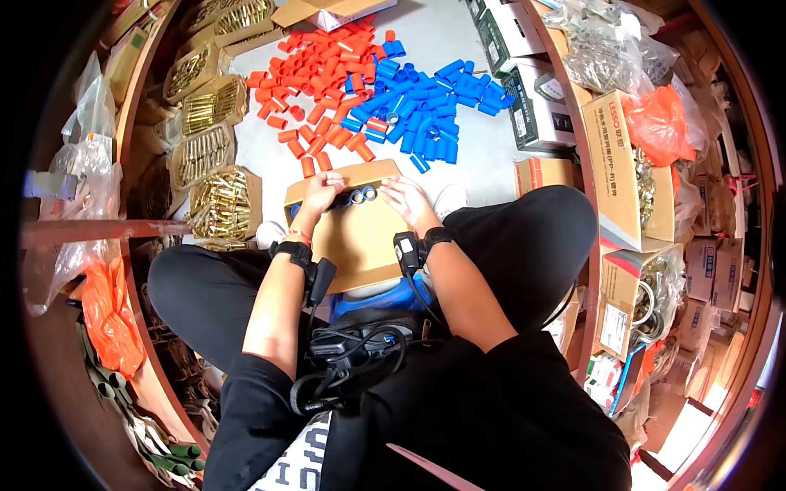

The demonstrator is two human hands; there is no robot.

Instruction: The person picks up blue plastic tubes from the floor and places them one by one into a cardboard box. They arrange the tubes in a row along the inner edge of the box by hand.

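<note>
A cardboard box [360,258] stands between my legs, with a short row of blue pipe couplings [357,196] along its far inner wall. My left hand [322,192] is over the box's far left part, its fingers curled together above the left end of the row. Whatever those fingers pinch, if anything, is hidden. At the row's right end, by the box's far right corner, is my right hand [405,199]; its fingers are stretched and apart, and nothing shows in them.
Beyond the box lie heaps of red pipe couplings [323,78] and blue pipe couplings [434,106] on the pale floor. Boxes of brass-coloured bolts [221,204] line the left side. Dark-and-white boxes [536,110] and a shelf with a LESSO carton [610,155] stand at right.
</note>
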